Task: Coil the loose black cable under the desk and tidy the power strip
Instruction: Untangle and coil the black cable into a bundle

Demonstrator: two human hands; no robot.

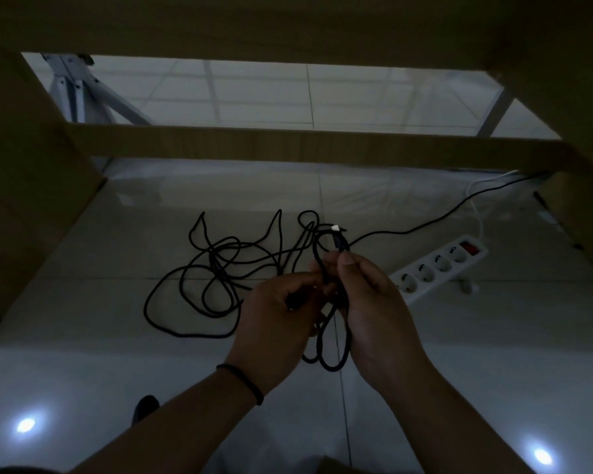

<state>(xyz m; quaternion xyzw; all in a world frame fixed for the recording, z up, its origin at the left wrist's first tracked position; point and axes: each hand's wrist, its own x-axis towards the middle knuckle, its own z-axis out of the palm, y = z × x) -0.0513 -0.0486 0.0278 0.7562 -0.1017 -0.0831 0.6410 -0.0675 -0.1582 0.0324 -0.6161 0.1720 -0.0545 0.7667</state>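
views: 1 only, head cam, wide-angle; no 2nd view, so no shared part
position: worn on the person's head, under the bench [288,145]
facing: fwd & down at the tiled floor [83,371]
nearness: close to both hands, mid-frame; arms enter from btm edge
far end: bench crossbar across upper frame, more floor seen beyond it
edges: bench panels on L & R sides

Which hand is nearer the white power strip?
Right. The right hand sits just beside the power strip; the left hand lies beyond it, farther left.
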